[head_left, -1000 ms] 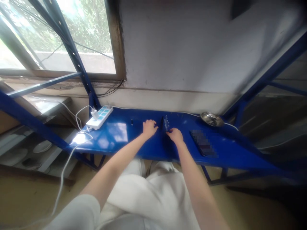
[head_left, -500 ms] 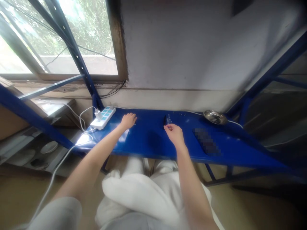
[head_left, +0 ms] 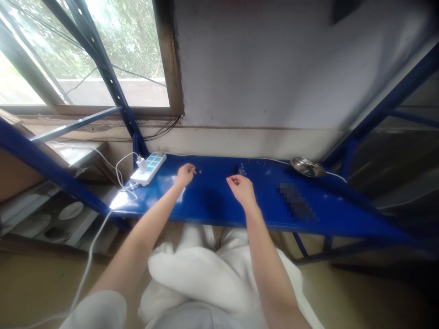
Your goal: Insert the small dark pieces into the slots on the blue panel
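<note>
My left hand (head_left: pixel 185 174) is over the left half of the blue tabletop (head_left: pixel 219 214), its fingers closed in a pinch. A small dark piece with a pale end (head_left: pixel 197 172) shows at its fingertips; its kind is too small to make out. My right hand (head_left: pixel 242 188) hovers nearer the middle, thumb and fingers pressed together, and what is between them, if anything, is hidden. Just beyond the right hand lie a small black object (head_left: pixel 236 169) and a cluster of small clear pieces (head_left: pixel 242 169).
A white power strip (head_left: pixel 148 169) with a plugged-in charger lies at the left end. To the right are a dark pixelated flat object (head_left: pixel 295 202) and a shiny metal bowl (head_left: pixel 307 167). Tiny bits (head_left: pixel 261 163) lie near the wall. Blue frame posts (head_left: pixel 118 98) flank the tabletop.
My left hand has moved left to the small dark piece and closed on it. My right hand went to the clear pieces, pinched, and drew back slightly toward me and left.
</note>
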